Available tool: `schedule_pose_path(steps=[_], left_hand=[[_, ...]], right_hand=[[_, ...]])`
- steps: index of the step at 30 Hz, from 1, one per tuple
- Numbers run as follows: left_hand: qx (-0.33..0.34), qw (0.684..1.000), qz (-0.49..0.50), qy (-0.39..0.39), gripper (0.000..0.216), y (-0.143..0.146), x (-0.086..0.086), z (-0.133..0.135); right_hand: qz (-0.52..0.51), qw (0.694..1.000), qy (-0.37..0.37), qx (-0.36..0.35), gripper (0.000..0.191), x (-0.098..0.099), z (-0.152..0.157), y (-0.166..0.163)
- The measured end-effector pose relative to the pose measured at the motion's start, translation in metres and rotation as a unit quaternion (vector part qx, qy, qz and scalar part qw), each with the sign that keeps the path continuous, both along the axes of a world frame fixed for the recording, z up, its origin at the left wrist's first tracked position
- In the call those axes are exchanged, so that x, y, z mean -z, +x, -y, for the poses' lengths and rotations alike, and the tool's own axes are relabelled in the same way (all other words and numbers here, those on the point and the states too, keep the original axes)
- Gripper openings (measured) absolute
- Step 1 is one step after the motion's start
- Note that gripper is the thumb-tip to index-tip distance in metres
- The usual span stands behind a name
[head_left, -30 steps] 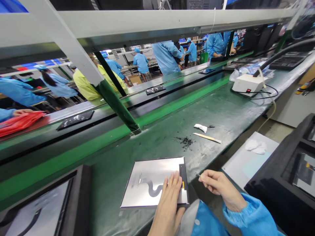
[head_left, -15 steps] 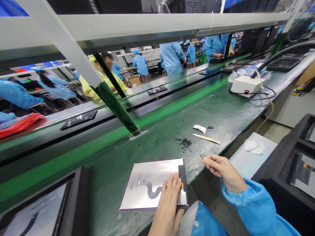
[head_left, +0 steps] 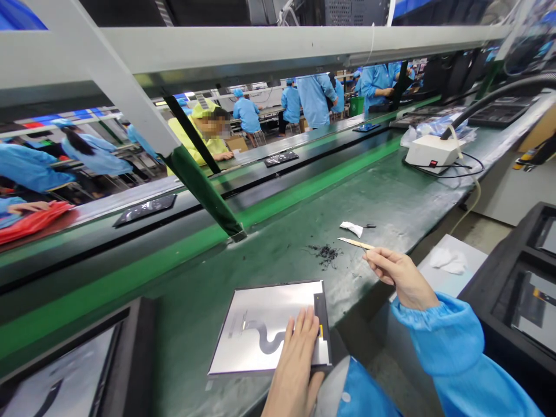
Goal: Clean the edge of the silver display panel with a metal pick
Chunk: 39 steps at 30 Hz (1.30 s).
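Head cam: your left hand (head_left: 295, 353) is flat on the silver display panel (head_left: 282, 307), fingers straight and close side by side, thumb off to the side at the near edge. The panel lies on the green bench (head_left: 186, 341), right in front of you, silver back up. A dark S-shaped ribbon (head_left: 270, 347) runs across its back and goes under your fingers; an orange tab (head_left: 321, 330) shows just beside your fingertips.

Your right hand (head_left: 397, 275) is over the bench edge, thumb and forefinger tips pressed together at the handle end of the pale knife (head_left: 351, 241). Can't tell if you're pinching the handle or only covering it. Knife's blade end points left, over by the black shavings pile (head_left: 325, 255). White wrapped bit (head_left: 351, 228) and a small black piece (head_left: 370, 226) sit just beyond the knife.

Left of the panel, apart from it: black foam tray (head_left: 141, 347) with another panel in it. To your right: white board (head_left: 475, 260) with crumpled tissue (head_left: 449, 262), then a black tray (head_left: 499, 307). White box (head_left: 434, 152) with red switch is farther up the bench. Wrapped panels (head_left: 145, 209) are on the belt across from you.
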<state>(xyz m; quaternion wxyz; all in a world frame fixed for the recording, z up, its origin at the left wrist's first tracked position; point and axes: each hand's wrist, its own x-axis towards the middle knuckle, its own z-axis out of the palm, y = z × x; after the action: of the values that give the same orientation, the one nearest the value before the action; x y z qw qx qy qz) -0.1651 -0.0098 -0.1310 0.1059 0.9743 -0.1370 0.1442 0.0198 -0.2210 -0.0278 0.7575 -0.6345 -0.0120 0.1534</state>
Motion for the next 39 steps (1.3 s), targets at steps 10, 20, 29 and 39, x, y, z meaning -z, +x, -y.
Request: schedule_pose_path(steps=[10,20,29,39], left_hand=[[-0.004,1.000,0.013,-0.003,0.098,0.000,0.002,-0.001],[-0.010,0.999,0.021,-0.033,0.084,0.001,0.000,0.001],[0.001,0.996,0.092,0.003,0.071,0.004,0.013,-0.003],[0.044,0.998,0.049,0.007,0.048,0.040,-0.068,-0.024]], right_hand=[[0.059,0.997,0.008,0.043,0.045,-0.015,0.004,0.018],[0.190,0.975,-0.106,0.040,0.044,-0.018,0.015,0.024],[0.387,0.841,-0.371,-0.076,0.027,0.013,-0.003,0.007],[0.505,0.724,-0.466,-0.067,0.026,0.025,-0.009,0.010]])
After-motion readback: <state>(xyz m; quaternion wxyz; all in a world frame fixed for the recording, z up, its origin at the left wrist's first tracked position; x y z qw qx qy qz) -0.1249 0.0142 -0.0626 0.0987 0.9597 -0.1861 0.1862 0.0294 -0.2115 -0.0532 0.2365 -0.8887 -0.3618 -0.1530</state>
